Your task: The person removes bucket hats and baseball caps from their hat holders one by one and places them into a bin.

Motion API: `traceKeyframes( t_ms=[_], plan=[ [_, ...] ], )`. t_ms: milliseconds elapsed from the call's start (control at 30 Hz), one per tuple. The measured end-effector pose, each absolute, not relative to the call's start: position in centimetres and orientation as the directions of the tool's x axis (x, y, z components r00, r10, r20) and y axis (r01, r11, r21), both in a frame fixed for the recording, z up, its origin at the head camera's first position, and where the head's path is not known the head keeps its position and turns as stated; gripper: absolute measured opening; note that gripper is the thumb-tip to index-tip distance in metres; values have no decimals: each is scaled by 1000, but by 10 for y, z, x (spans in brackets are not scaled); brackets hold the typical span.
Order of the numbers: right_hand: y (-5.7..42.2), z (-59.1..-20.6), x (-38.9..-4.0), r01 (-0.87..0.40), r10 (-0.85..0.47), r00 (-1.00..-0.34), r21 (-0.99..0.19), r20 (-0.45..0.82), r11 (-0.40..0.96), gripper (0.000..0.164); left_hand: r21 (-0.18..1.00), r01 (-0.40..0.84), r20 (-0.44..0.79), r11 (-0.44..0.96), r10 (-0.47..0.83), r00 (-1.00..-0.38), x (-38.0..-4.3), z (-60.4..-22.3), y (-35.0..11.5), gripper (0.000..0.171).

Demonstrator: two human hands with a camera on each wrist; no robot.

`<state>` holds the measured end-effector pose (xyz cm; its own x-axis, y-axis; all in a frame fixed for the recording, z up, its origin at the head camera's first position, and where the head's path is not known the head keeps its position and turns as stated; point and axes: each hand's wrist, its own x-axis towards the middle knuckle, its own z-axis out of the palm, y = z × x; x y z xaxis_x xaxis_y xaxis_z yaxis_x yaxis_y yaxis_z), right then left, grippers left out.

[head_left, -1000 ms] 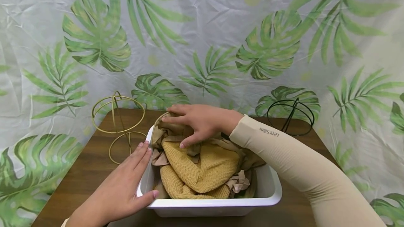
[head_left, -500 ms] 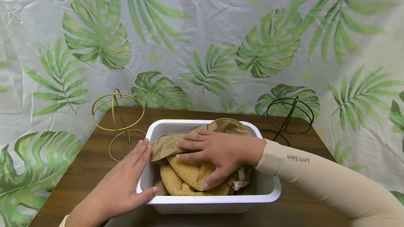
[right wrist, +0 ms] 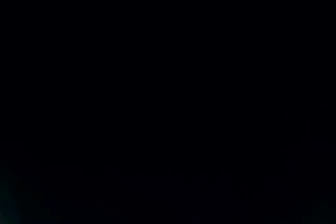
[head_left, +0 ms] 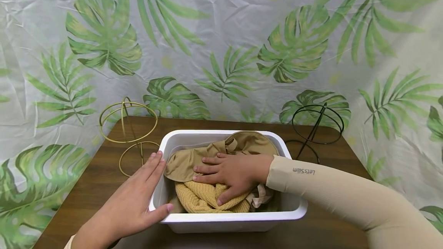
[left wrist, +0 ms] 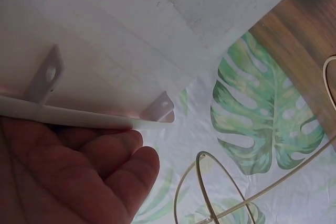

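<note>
A white plastic basin (head_left: 228,218) stands on the table in the head view. Inside it lie a mustard knitted item (head_left: 194,199), a tan cloth item (head_left: 187,164) with a curved, brim-like edge, and a pale ribbon (head_left: 261,195). My right hand (head_left: 232,176) rests palm down on the cloth, fingers spread, covering part of both items. My left hand (head_left: 131,199) lies along the basin's left rim, fingers extended and thumb over the front rim. In the left wrist view its fingers touch the outer edge of the rim (left wrist: 84,116). The right wrist view is black.
On the brown wooden table (head_left: 86,187), a gold wire stand (head_left: 129,120) is at the back left. A black wire stand (head_left: 316,126) is at the back right. Behind hangs a leaf-printed sheet (head_left: 221,22).
My right hand has come down from the basin's back left corner onto the middle of the cloth. The tan cloth now lies flatter over the knit. My left hand stays on the rim.
</note>
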<state>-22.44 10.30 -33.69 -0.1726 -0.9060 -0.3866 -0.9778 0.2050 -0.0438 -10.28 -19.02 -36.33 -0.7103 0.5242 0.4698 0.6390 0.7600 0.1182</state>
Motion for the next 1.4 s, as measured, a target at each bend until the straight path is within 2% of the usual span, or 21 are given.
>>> traceKeyframes(
  t_ms=[200, 467, 600, 733, 833, 1000, 1200, 1400],
  plan=[
    [95, -352, -222, -973, -869, -209, 9, -449, 230, 80, 122, 633, 465, 764, 520, -717, -102, -363, -190, 90],
    [95, -356, -227, -974, -869, -207, 8, -449, 227, 80, 119, 630, 460, 767, 520, -719, -103, -364, -190, 89],
    [103, -341, -224, -968, -894, -212, -41, -395, 247, 79, 119, 637, 459, 762, 527, -716, -103, -365, -189, 89],
    [125, -311, -215, -961, -935, -244, -62, -258, 268, 76, 116, 644, 457, 756, 535, -710, -104, -366, -187, 89],
    [151, -291, -207, -955, -952, -289, -42, -101, 294, 75, 111, 647, 455, 754, 540, -708, -105, -366, -187, 90],
    [201, -273, -190, -909, -903, -415, -10, 110, 417, 86, 108, 648, 455, 754, 541, -707, -104, -364, -187, 91],
    [250, -285, -165, -783, -769, -618, -37, 166, 621, 101, 107, 641, 448, 760, 539, -713, -104, -363, -188, 90],
    [277, -322, -140, -712, -681, -699, -125, 219, 691, 120, 103, 637, 439, 764, 539, -719, -103, -362, -189, 91]
  ],
)
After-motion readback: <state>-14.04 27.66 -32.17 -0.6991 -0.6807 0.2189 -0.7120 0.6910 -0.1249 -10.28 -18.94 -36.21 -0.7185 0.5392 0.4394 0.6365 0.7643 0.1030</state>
